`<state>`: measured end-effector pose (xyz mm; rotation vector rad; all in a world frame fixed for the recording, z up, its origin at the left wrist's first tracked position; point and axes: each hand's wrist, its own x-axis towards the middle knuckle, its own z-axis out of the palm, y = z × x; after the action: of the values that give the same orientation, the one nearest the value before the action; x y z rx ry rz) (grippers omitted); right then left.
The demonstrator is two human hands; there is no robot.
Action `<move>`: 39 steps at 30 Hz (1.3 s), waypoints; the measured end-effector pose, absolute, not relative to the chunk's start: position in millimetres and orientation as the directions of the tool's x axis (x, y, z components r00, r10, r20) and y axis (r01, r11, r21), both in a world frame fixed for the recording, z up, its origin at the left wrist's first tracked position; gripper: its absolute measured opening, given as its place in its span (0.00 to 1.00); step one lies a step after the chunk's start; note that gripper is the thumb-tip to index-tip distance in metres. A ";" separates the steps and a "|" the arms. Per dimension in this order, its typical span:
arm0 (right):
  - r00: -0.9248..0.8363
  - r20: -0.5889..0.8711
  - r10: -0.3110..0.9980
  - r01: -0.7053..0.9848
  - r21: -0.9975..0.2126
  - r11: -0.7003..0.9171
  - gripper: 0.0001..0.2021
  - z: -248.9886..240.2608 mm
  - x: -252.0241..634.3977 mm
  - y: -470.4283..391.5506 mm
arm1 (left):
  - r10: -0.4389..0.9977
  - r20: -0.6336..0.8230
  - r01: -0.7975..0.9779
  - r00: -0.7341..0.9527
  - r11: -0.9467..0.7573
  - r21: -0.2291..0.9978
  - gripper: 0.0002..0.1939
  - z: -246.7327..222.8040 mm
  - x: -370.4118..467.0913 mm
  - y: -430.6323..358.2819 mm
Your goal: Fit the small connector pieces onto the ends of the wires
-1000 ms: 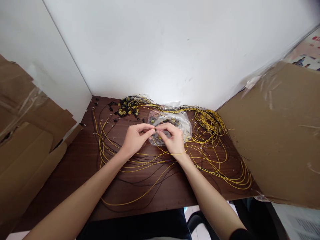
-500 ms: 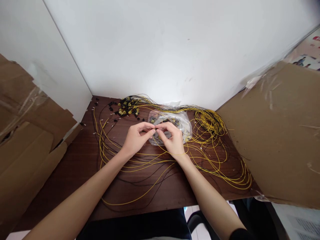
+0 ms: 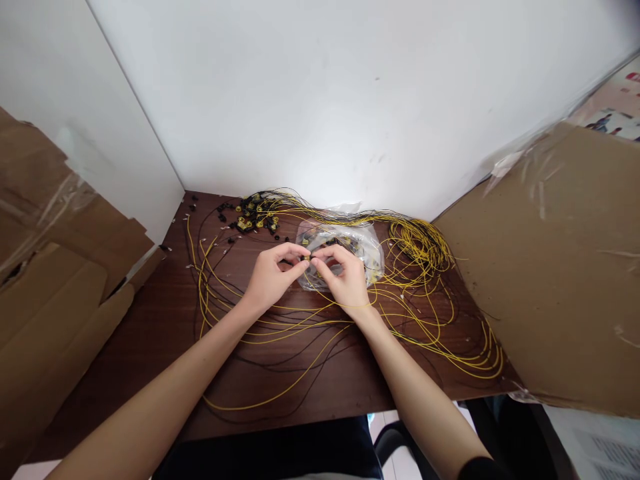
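My left hand (image 3: pixel 270 275) is closed in a pinch on a small black-and-yellow connector (image 3: pixel 307 258). Opposite it, my right hand (image 3: pixel 349 277) also pinches, its thumb and forefinger at the connector's right end on a tiny dark piece too small to name. Both sets of fingertips nearly meet. Beneath and behind them lies a clear plastic bag (image 3: pixel 369 241) with black and yellow parts inside. Yellow and black wires (image 3: pixel 273 404) run across the table under my forearms.
At the back left is a pile of black and yellow connectors (image 3: pixel 254 217), with loose black pieces beside it. A coiled wire bundle (image 3: pixel 423 247) lies at the back right. Cardboard (image 3: pixel 545 267) stands on the right, more cardboard (image 3: pixel 55 293) on the left, and a white wall (image 3: pixel 320 100) behind.
The fingertips have parted slightly, so more of the black-and-yellow connector shows between them. Arms, wires and bag look the same.
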<state>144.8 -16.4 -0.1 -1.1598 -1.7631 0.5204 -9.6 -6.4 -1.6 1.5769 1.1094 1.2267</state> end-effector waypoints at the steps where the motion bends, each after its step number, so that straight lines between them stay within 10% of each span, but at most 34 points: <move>1: -0.122 0.465 0.877 0.479 -0.746 0.462 0.05 -0.3 144.9 -16.3 | 0.960 0.247 0.154 0.134 -0.267 0.951 0.09 -2.0 -9.9 -6.3; 27: -0.091 0.418 0.904 0.413 -0.810 0.416 0.07 -9.0 144.4 -12.6 | 0.925 0.300 0.166 0.232 -0.342 0.925 0.11 -4.9 -14.4 -4.5; 39: -0.308 0.444 0.841 0.683 -0.512 0.521 0.11 3.4 152.4 -17.3 | 0.920 0.256 0.104 0.298 -0.298 0.949 0.14 -9.3 -17.1 7.1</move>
<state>152.4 -17.3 3.4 -1.2358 -2.0781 0.2972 -17.1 7.1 -9.3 1.6483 0.9481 1.1158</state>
